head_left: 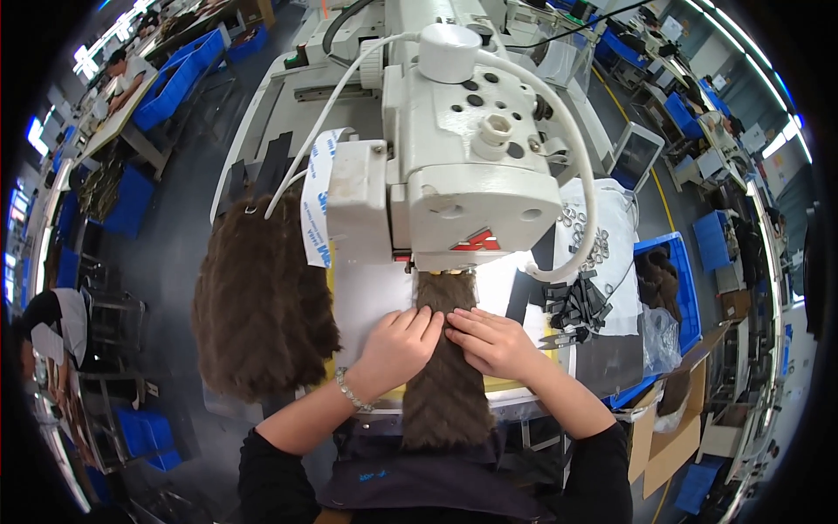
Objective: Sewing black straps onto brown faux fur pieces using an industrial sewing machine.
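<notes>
A long strip of brown fur fabric (447,393) runs from under the head of a white industrial sewing machine (480,205) down over the near table edge toward my lap. My left hand (397,347) lies on the strip's left side, its fingers stretched out and pointing inward. From the other side my right hand (497,343) rests on the strip, fingers extended and almost meeting the left ones. Both hands are just below the machine's needle area, which the head partly hides. The fur's far end disappears beneath the machine.
A thick stack of brown fur pieces (262,306) stands at the left of the table. On the right, metal rings (594,249) and black strap pieces (578,301) lie on white cloth. Beyond are a blue crate (690,306) and a cardboard box (676,437).
</notes>
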### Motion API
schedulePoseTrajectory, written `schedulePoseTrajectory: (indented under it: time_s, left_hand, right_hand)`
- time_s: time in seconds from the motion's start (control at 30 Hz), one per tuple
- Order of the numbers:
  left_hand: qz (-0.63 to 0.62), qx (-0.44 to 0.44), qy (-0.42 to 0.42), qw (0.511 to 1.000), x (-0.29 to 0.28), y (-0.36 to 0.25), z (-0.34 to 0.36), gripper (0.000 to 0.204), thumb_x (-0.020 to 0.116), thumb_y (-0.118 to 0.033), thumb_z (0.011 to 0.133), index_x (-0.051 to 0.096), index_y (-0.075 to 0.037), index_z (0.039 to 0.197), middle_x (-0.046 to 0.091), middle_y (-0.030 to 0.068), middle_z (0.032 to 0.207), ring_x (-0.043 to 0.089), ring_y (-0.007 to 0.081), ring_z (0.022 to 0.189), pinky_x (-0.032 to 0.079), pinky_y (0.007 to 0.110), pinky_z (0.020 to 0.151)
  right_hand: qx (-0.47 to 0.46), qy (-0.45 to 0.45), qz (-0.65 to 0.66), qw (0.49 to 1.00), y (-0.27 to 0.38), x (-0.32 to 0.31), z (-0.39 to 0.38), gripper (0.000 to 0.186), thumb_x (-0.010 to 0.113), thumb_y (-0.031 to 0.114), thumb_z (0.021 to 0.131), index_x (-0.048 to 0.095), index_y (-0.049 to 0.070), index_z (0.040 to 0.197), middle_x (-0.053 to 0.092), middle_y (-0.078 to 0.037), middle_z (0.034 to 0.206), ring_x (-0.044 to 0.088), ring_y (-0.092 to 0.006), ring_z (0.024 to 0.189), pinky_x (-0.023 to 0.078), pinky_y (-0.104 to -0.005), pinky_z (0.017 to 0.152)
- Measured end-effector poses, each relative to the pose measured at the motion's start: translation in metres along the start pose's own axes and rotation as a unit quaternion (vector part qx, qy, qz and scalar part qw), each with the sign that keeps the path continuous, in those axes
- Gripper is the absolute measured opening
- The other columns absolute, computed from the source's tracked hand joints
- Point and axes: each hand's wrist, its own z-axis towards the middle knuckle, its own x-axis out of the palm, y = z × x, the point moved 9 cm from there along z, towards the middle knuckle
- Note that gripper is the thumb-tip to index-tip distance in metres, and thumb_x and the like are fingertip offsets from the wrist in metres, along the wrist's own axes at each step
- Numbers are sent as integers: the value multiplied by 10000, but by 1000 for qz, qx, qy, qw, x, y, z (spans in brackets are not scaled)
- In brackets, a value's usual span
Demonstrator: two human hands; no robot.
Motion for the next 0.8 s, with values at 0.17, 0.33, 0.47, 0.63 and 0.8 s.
schedulePoseTrajectory:
  time_s: [0.17, 0.33, 0.47, 0.63, 0.8]
  left_hand:
    - [7, -26, 1, 1000, -16, 13, 5, 249, 720, -188, 790, 717, -89, 1018, 619, -15, 762, 573, 143, 629, 420, 302, 594]
    - [19, -23, -42, 999, -22, 21, 6, 207, 715, -220, 803, 720, -119, 984, 496, -31, 630, 499, 132, 562, 369, 290, 547]
    - [-24, -7, -44, 999, -25, 13, 9, 194, 730, -161, 780, 720, -104, 965, 493, -26, 606, 505, 145, 535, 364, 306, 529]
    - [-45, 9, -33, 998, -24, 10, 7, 179, 729, -155, 784, 716, -102, 954, 482, -22, 599, 498, 152, 527, 356, 310, 522]
    - [-34, 32, -26, 999, -26, 5, 5, 177, 723, -201, 818, 716, -114, 972, 470, -32, 613, 487, 128, 540, 353, 289, 523]
  right_hand:
    - [82, -129, -126, 980, -36, -61, -8, 209, 696, 59, 738, 696, 53, 947, 714, -92, 965, 700, -241, 867, 559, -363, 753]
    - [381, -163, -160, 896, -141, -121, -64, 211, 590, -57, 773, 692, 27, 939, 690, -145, 928, 655, -340, 838, 519, -411, 748]
    - [413, -158, -187, 877, -198, -140, -89, 184, 636, -18, 784, 718, 42, 937, 679, -144, 897, 650, -343, 842, 511, -413, 754]
    - [461, -31, -91, 882, -219, -119, -96, 200, 745, 65, 722, 749, 72, 922, 674, -134, 904, 654, -331, 842, 514, -396, 765]
    - [455, -11, -73, 888, -205, -113, -90, 115, 729, 58, 718, 728, 50, 833, 667, -117, 896, 649, -319, 839, 511, -402, 774]
